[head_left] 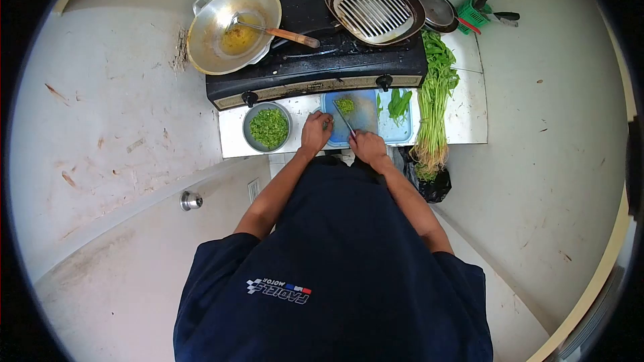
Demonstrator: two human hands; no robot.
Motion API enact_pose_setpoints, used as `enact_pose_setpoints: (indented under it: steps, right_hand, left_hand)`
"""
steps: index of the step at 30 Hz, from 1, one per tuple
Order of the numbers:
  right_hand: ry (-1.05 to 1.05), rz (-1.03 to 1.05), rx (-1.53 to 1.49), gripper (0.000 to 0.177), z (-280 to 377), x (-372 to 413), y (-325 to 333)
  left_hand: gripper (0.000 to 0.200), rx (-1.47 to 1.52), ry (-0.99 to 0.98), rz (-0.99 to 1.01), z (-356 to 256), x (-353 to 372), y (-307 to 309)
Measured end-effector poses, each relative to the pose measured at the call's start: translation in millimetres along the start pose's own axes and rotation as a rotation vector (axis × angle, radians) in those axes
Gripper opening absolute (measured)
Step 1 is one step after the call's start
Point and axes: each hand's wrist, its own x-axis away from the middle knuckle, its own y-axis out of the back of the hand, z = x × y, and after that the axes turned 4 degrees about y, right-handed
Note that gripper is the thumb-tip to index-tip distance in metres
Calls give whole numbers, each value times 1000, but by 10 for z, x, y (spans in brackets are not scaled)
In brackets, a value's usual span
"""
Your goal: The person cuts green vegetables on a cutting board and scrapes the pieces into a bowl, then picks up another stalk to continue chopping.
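Note:
My right hand [368, 145] grips a knife [345, 119] by its handle, the blade slanting up and left over a blue cutting board [366, 104]. Beside the blade tip lies a small heap of chopped greens [345, 105]. At the board's left edge is my left hand [317, 131], its fingers curled; whether anything is in them is too small to make out. Left of that hand stands a grey bowl [248, 135] filled with finely chopped greens [269, 128]. Several loose green leaves [399, 106] lie on the right part of the board.
A long bunch of leafy greens [433, 114] with roots lies right of the board. Behind is a black stove [315, 70] bearing a wok [201, 33] with a wooden-handled ladle [292, 37] and a grill pan [376, 10]. A green basket [471, 17] of utensils stands back right.

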Motion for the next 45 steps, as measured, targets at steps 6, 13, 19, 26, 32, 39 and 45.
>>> enact_pose_setpoints:
  steps: [6, 13, 19, 26, 32, 39, 45]
  right_hand:
    - [-15, 25, -8, 38, 2, -36, 47]
    - [15, 7, -37, 39, 91, 7, -48]
    - [6, -11, -20, 42, 125, 55, -57]
    - [47, -66, -37, 43, 165, -109, -132]
    - [42, -47, -10, 44, 193, -67, -79]
    - [20, -8, 19, 43, 140, 12, -114]
    - [29, 9, 30, 43, 205, -171, -97]
  left_hand:
    - [13, -37, 20, 22, -56, -46, 6]
    - [9, 163, 61, 23, -50, -75, -46]
    - [9, 188, 63, 20, -24, -81, -82]
    - [9, 196, 48, 38, -76, -79, -6]
    - [7, 221, 90, 24, -32, -69, -66]
    - [4, 207, 61, 29, 19, -82, -96]
    - [10, 256, 71, 40, -22, -47, -58]
